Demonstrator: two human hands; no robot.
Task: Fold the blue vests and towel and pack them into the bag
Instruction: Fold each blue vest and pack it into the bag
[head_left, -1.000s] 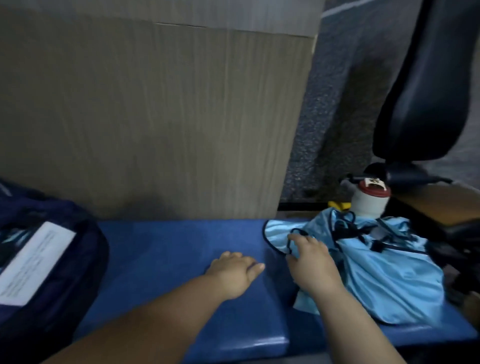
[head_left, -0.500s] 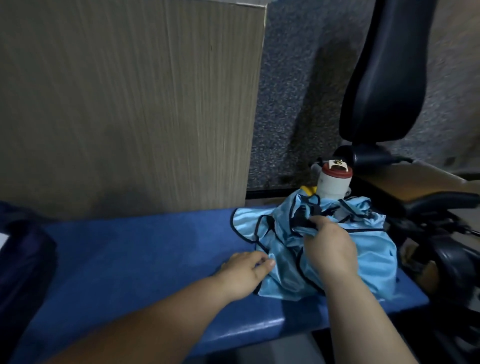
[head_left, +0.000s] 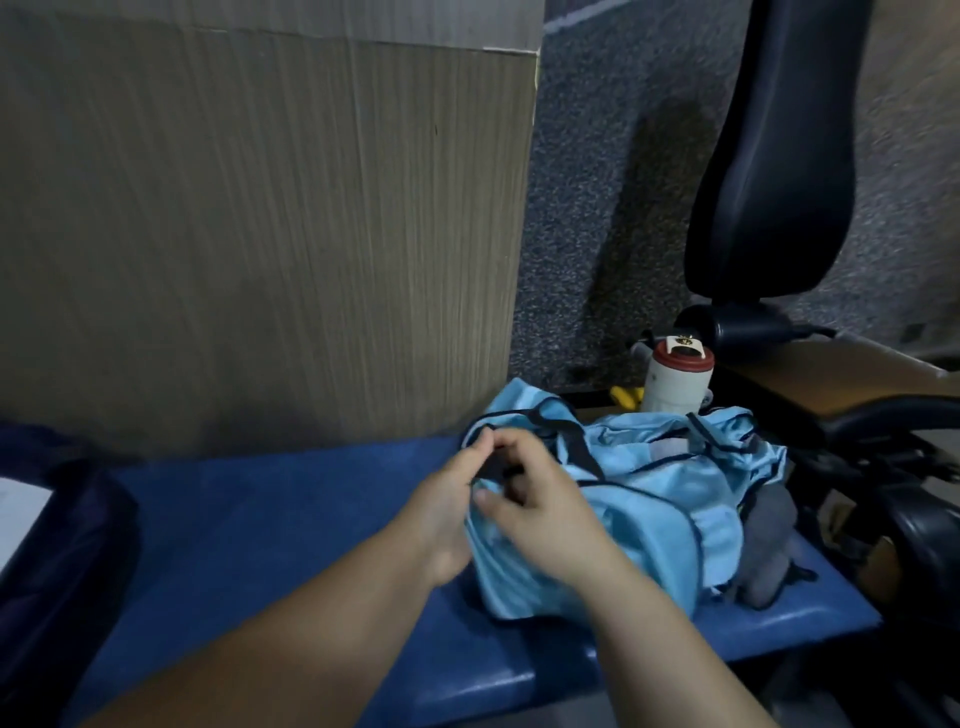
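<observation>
A crumpled heap of light blue vests (head_left: 654, 488) with dark trim lies on the right part of the blue bench (head_left: 270, 519). My left hand (head_left: 441, 512) and my right hand (head_left: 540, 506) meet at the heap's left edge, both pinching the dark-trimmed fabric there. A grey towel (head_left: 769, 551) pokes out from under the heap at the right. The dark navy bag (head_left: 57, 545) sits at the left end of the bench, partly out of frame.
A white bottle with a red cap (head_left: 678, 379) stands behind the vests. A black office chair (head_left: 769, 171) with brown armrest is at the right. A wooden panel (head_left: 260, 223) rises behind the bench. Grey carpet lies beyond.
My left hand has left the bench and joined the right hand on the vest edge. My right hand shifted left across the heap. The view swung left, bringing the bag back in.
</observation>
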